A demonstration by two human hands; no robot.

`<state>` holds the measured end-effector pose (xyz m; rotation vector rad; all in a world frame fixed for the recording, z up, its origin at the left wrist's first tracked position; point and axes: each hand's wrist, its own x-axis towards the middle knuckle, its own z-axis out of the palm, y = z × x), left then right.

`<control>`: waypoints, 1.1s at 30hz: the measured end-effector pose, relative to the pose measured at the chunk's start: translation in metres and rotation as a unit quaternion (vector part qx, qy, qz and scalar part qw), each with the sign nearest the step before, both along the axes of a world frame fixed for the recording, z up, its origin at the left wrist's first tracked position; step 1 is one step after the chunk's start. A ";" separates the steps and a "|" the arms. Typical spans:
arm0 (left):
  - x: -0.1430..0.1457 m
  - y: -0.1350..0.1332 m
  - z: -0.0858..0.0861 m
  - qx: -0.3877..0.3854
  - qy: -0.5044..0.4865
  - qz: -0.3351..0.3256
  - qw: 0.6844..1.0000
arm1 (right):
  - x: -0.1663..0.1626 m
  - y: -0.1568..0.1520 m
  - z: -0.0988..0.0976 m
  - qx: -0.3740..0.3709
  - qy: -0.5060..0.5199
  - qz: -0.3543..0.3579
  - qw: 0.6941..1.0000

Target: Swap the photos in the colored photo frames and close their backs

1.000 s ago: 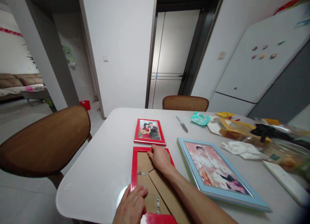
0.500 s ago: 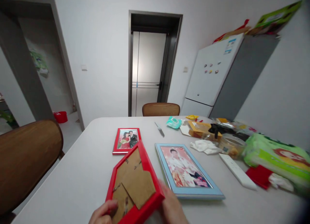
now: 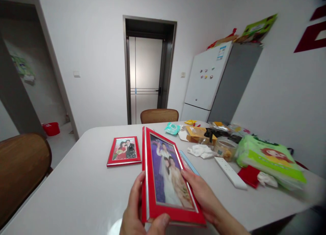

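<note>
Between my hands, a red picture frame (image 3: 170, 180) is tilted upright above the table, its picture side toward me, showing people in wedding clothes. My left hand (image 3: 139, 204) grips its lower left corner, thumb over the bottom edge. My right hand (image 3: 201, 191) grasps the right edge, fingertips at the rim. A smaller red picture frame (image 3: 124, 151) with a couple's photo lies flat on the table to the left. Behind the held frame, a light blue picture frame (image 3: 189, 163) is mostly hidden.
The white table (image 3: 76, 191) carries a teal wipes packet (image 3: 172, 128), crumpled white tissue (image 3: 202, 151), a clear plastic tub (image 3: 225, 148), a white power strip (image 3: 230, 173) and a green tissue pack (image 3: 270, 160) on the right. Wooden chairs stand at the left (image 3: 24, 174) and far side (image 3: 159, 116).
The red frame in my hands has turned from its brown backing to its picture side. My view has shifted right. The knife seen before is now almost wholly hidden behind the held frame.
</note>
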<state>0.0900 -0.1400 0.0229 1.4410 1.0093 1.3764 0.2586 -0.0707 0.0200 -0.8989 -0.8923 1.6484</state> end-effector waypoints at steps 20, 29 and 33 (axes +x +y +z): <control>-0.013 0.107 -0.050 0.038 0.492 0.127 0.860 | 0.064 0.057 -0.020 0.218 -0.604 -0.174 0.747; -0.077 0.101 -0.033 0.011 0.605 0.129 0.785 | -0.058 -0.024 -0.030 0.392 -0.541 0.079 0.740; -0.083 0.027 -0.041 0.033 0.634 0.107 0.766 | -0.070 -0.021 -0.059 0.342 -0.571 0.083 0.741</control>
